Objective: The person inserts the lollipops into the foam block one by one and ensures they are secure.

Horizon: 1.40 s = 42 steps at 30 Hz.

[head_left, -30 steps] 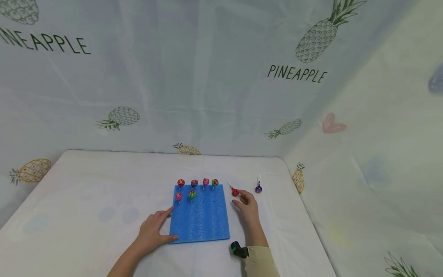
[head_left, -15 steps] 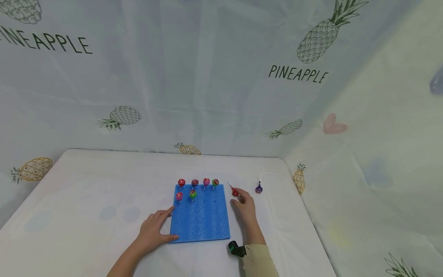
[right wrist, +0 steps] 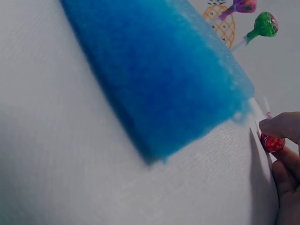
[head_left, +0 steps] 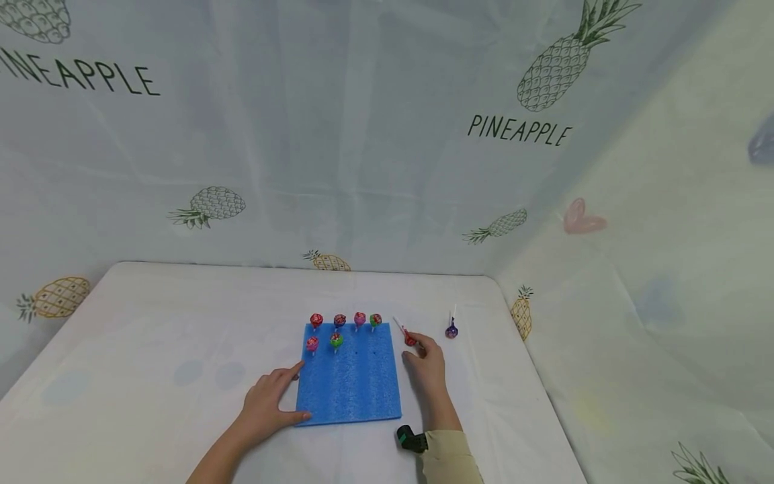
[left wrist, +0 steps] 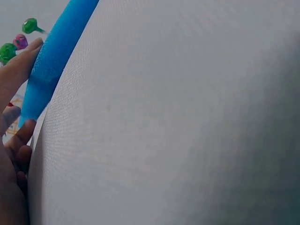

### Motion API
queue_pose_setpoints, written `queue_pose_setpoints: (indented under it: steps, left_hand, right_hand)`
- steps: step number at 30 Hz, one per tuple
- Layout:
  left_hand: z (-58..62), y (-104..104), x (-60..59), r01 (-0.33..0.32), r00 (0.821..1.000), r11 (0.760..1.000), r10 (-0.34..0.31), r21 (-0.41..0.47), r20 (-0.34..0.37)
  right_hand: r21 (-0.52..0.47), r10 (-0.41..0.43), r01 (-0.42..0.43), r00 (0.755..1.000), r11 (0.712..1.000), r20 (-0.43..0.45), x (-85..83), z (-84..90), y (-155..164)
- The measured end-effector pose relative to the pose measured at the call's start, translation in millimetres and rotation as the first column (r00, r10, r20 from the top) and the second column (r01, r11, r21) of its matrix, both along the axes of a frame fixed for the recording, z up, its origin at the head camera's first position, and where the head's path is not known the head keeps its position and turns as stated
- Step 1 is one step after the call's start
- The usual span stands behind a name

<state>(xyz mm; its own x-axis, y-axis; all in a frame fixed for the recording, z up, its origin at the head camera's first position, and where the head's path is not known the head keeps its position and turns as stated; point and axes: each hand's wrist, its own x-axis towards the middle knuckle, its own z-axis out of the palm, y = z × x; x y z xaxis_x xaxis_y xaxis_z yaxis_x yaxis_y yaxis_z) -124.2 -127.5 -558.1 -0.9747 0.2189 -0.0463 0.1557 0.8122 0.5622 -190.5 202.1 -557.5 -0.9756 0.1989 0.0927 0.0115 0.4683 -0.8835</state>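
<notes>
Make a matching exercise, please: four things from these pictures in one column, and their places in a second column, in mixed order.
Things:
1. left hand
2. right hand
3. purple lollipop
4. green lollipop

Places:
A. alone on the cloth, right of the foam
B. stuck in the foam, second row
C. rests on the foam's left edge
D. pinches a red lollipop

Pairs: 1-C, 2-D, 3-A, 4-B

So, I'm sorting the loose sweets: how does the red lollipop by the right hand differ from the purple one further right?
The red lollipop is pinched by the right hand; the purple lollipop lies untouched. Red sits beside the blue foam; purple lies farther off. Both are off the foam, on the white cloth.
</notes>
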Motion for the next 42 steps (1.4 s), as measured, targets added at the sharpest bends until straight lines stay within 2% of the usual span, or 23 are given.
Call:
queue_pose_setpoints:
  steps: [10, 19, 27, 42]
  left_hand:
    - [-1.4, 0, -0.2, -0.006, 1.000, 1.000, 0.006, 0.001, 0.008]
    - [0.3, 0, 0.5, -0.009, 1.000, 1.000, 0.009, -0.001, 0.012]
    - [1.2, 0, 0.6, -0.006, 1.000, 1.000, 0.006, 0.000, 0.006]
    - [-0.2, 0, -0.4, -0.001, 1.000, 1.000, 0.001, 0.000, 0.005]
  right_hand:
    - [-0.010, -0.082, 0.082, 0.997, 0.997, 0.008, -0.1, -3.0, -4]
    - [0.006, -0.103, 0.104, 0.994, 0.995, -0.019, -0.7, -5.1, -4]
    - [-0.035, -0.125, 0.126, 0.992, 0.991, 0.035, 0.6, -6.2, -3]
    - [-0.216, -0.051, 0.045, 0.999, 0.975, -0.019, 8.8, -7.6, 11]
